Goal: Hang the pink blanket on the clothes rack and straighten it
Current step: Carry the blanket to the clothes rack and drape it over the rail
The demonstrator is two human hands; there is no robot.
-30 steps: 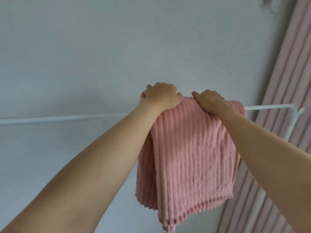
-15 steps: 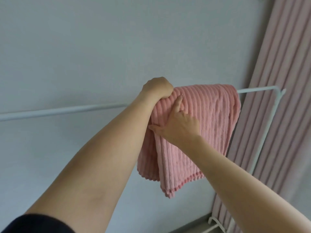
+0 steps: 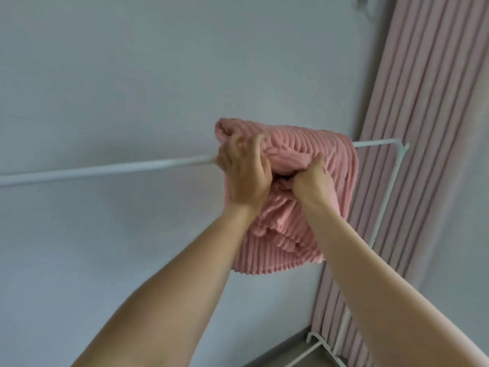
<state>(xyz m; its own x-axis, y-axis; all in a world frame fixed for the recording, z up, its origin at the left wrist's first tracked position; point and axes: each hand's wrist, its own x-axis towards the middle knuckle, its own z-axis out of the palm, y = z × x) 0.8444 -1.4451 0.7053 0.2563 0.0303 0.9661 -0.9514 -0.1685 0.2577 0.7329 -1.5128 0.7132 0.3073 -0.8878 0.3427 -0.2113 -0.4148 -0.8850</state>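
A pale wall [image 3: 132, 75] filled most of what I saw, with a pink pleated curtain [image 3: 423, 128] hanging down its right side. In front of the wall stood the white clothes rack [image 3: 105, 169], its top bar running from the left edge across to a corner at the right, where an upright dropped to a foot near the floor. The pink blanket [image 3: 304, 144] lay over that bar near its right end, bunched and folded on itself, its ribbed cloth hanging down the near side in rumpled layers with a lower edge showing between my forearms. Both my arms reached up to it. My left hand [image 3: 246, 173] was at the blanket's left edge, just where the bar met the cloth, with the fingers curled and closed on a gathered bunch of the fabric. My right hand [image 3: 313, 181] was just beside it, toward the middle of the blanket, knuckles toward me, its fingers closed on a fold of the cloth with the thumb pressed up against the ribs.
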